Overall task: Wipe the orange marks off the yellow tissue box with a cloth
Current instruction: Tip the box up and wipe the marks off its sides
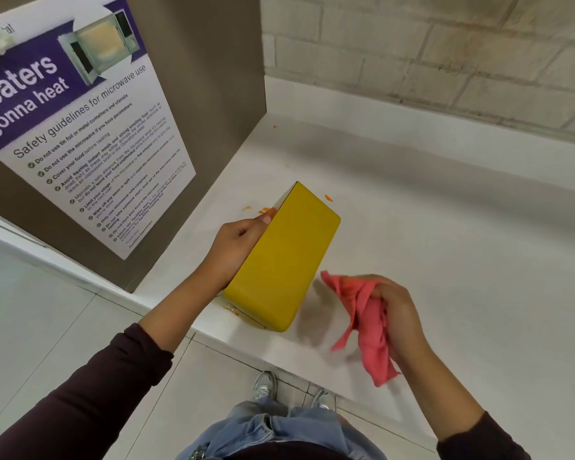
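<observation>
Just right of yellow tissue box's (283, 260) near end, pink cloth (369, 330) is held bunched in curled right hand (395, 313). Box, on tabletop (445, 244) w/ long axis running away-right, is gripped along left side by left hand (236, 247).

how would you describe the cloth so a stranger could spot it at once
Start at the white counter under the pale brick wall and find the yellow box near its front edge. Just right of it, the right hand grips a bunched cloth. It is the only pink thing there.
</observation>
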The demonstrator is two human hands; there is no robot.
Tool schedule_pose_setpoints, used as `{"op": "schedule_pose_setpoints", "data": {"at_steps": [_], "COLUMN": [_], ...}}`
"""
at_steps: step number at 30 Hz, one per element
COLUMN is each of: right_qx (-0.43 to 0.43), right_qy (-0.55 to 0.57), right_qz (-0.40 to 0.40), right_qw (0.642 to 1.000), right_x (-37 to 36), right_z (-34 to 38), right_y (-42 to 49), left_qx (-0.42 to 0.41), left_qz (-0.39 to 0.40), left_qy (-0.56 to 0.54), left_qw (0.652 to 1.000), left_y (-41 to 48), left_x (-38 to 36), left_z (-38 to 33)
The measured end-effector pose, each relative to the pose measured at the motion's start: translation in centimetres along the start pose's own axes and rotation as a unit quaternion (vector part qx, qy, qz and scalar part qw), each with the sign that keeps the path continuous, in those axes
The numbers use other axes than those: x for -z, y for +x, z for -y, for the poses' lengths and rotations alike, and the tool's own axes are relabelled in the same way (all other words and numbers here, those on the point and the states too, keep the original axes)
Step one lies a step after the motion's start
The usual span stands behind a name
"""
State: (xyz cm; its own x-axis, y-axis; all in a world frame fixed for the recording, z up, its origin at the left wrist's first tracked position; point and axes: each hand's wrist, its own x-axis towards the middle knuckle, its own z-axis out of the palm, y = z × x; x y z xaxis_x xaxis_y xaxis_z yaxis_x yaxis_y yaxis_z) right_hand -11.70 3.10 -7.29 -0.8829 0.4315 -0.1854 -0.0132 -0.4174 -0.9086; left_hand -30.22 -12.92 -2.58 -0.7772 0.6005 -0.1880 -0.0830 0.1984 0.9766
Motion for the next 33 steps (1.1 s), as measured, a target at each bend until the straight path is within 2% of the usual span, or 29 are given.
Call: {"op": "schedule_pose_setpoints", "data": {"at_steps": [3,4,6,9,14,18,21,23,25,29,33], "right_qx": [-0.047,-0.06,-0.073,-0.077,-0.069,-0.076,-0.115,-0.13,-0.132,-0.107,-0.114], "right_qy": [0.115,0.122,0.075,-0.057,-0.198,-0.225,-0.234,-0.199,-0.11,0.027,0.209], "right_qz": [-0.084,-0.099,-0.134,-0.178,-0.137,-0.076,0.014,0.059,0.066,0.002,-0.03], "right_qw": [0.989,0.986,0.985,0.979,0.968,0.968,0.965,0.969,0.983,0.994,0.971], "right_x": [-0.3,-0.5,-1.1,-2.4,-3.8,-4.0,-3.6,-3.2,-2.3,-0.1,0.8], "right_z": [0.1,0.3,0.5,0.7,1.0,1.5,2.4,3.0,3.4,3.8,3.2], "right_y": [2.3,2.9,4.0,4.3,1.4,-0.7,-2.0,-2.6,-3.1,-3.3,-3.1], "left_qx": [-0.005,-0.005,-0.006,-0.008,-0.004,-0.004,-0.009,-0.013,-0.013,0.014,0.014], "left_qz": [-0.001,0.0,0.001,-0.008,-0.033,-0.051,-0.056,-0.061,-0.07,-0.06,-0.018], "left_qy": [0.0,0.002,0.007,0.012,0.024,0.031,0.039,0.052,0.076,0.102,0.131], "left_qw": [1.0,1.0,1.0,1.0,0.999,0.998,0.998,0.997,0.995,0.993,0.991], "left_y": [-0.2,-0.3,-0.5,-0.7,-0.8,-0.7,-0.6,-0.5,-0.4,-0.2,-0.3], "left_x": [-0.1,-0.2,-0.4,-0.8,-1.0,-1.3,-1.3,-1.1,-0.9,-0.5,-0.3], "left_z": [-0.2,-0.3,-0.6,-0.6,0.1,0.6,0.7,0.9,1.1,1.1,0.7]}}
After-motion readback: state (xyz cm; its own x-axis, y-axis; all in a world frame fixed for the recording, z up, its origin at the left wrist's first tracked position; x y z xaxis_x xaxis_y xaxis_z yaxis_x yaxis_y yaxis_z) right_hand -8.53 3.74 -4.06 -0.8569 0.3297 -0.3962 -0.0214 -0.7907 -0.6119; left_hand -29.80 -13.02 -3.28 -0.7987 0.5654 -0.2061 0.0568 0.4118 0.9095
